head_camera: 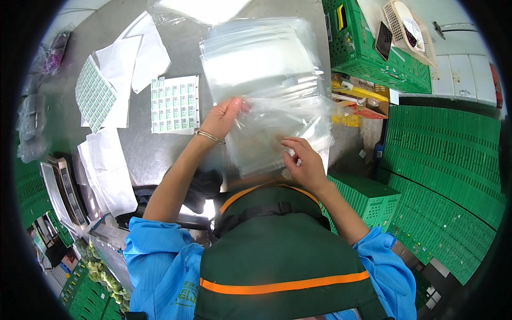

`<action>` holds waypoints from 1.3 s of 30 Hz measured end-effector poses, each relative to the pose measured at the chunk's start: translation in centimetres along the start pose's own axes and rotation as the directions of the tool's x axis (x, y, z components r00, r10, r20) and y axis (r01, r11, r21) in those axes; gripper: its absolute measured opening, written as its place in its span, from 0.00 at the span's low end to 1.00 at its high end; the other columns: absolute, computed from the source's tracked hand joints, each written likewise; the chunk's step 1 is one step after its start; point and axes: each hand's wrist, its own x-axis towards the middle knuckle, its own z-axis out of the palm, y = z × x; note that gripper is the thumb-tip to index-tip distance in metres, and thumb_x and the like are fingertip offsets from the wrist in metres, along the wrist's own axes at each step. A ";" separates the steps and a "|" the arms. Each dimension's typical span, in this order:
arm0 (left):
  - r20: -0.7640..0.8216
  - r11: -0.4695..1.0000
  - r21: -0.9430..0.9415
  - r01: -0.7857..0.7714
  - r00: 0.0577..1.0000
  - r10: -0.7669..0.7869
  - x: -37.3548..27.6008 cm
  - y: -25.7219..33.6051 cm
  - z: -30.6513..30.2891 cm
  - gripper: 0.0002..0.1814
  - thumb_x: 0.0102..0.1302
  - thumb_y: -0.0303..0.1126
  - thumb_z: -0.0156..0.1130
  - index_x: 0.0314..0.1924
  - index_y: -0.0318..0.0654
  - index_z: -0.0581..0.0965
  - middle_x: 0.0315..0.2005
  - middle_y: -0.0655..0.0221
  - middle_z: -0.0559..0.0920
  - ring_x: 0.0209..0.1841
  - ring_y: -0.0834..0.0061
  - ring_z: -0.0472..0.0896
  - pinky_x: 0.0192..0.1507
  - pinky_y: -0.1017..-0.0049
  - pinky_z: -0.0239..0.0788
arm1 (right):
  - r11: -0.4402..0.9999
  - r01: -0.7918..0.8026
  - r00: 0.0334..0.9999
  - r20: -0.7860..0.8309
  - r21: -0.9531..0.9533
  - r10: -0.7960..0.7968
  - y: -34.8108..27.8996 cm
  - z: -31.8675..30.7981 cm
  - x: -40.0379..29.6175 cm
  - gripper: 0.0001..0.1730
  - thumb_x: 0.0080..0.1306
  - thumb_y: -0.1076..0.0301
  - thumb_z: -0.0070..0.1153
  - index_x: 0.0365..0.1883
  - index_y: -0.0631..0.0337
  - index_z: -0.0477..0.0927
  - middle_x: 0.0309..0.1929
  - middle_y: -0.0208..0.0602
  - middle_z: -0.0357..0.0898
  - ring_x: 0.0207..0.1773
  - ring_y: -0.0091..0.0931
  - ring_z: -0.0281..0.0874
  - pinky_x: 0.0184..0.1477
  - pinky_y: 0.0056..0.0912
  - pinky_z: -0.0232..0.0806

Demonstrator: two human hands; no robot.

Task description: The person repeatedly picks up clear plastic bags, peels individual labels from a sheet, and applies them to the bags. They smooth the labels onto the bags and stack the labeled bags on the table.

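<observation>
A thick stack of clear plastic bags (260, 52) lies on the metal table before me. My left hand (224, 116) pinches the edge of a clear plastic bag (276, 104) between thumb and fingers, over the left side of the stack. Above the stack's near right part is my right hand (302, 162), its fingers curled and apart; I see nothing held in it. Left of the bags lies a sheet of green-and-white stickers (175, 105), and a second, curled sticker sheet (95, 94) rests on white paper farther left.
White backing sheets (110, 172) cover part of the table's left side. A green plastic crate (376, 60) with a beige basket (410, 30) on it stands at the back right. Stacked green crates (444, 160) fill the right. Leafy vegetables (100, 272) are at lower left.
</observation>
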 end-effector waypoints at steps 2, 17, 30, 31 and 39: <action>-0.013 0.987 -0.139 0.087 0.996 -0.090 0.2 -0.3 -0.3 0.22 0.70 0.45 0.42 0.37 0.35 0.77 0.38 0.67 0.81 0.37 0.78 0.76 0.43 0.77 0.66 | 0.984 -0.159 0.987 0.051 0.082 0.155 0.9 0.1 -0.3 0.22 0.59 0.72 0.53 0.53 0.61 0.69 0.48 0.38 0.73 0.22 0.20 0.73 0.26 0.20 0.67; 0.163 0.977 -0.171 0.130 0.981 -0.103 0.5 0.7 -2.1 0.19 0.68 0.45 0.47 0.43 0.38 0.77 0.43 0.65 0.79 0.51 0.70 0.74 0.53 0.72 0.63 | 0.259 -0.535 0.769 0.336 0.804 0.544 1.1 -2.7 5.9 0.32 0.68 0.45 0.36 0.55 0.66 0.65 0.46 0.40 0.75 0.17 0.19 0.67 0.13 0.16 0.46; 0.421 0.629 0.578 -0.519 0.851 0.315 -1.3 1.0 -0.8 0.17 0.53 0.42 0.66 0.41 0.44 0.78 0.48 0.71 0.76 0.57 0.66 0.67 0.58 0.66 0.53 | 0.515 -0.708 0.702 0.553 0.482 0.448 7.3 -8.1 5.2 0.29 0.64 0.49 0.41 0.53 0.63 0.71 0.33 0.33 0.80 0.14 0.13 0.51 0.15 0.13 0.43; 0.398 0.638 0.585 -0.501 0.863 0.312 -1.2 1.8 -0.1 0.18 0.53 0.42 0.66 0.42 0.44 0.77 0.47 0.70 0.76 0.56 0.66 0.68 0.57 0.66 0.53 | 0.561 -0.709 0.694 0.568 0.428 0.443 7.3 -8.1 5.4 0.26 0.63 0.54 0.43 0.54 0.63 0.70 0.32 0.33 0.79 0.14 0.13 0.51 0.14 0.13 0.43; 0.273 0.538 0.660 -0.524 0.835 0.478 0.5 0.4 6.5 0.18 0.55 0.36 0.62 0.46 0.43 0.74 0.43 0.67 0.75 0.47 0.66 0.71 0.49 0.68 0.58 | 0.534 -0.755 0.619 0.682 0.380 0.390 4.3 -6.0 7.5 0.26 0.59 0.67 0.53 0.57 0.61 0.68 0.25 0.27 0.75 0.16 0.12 0.55 0.16 0.14 0.47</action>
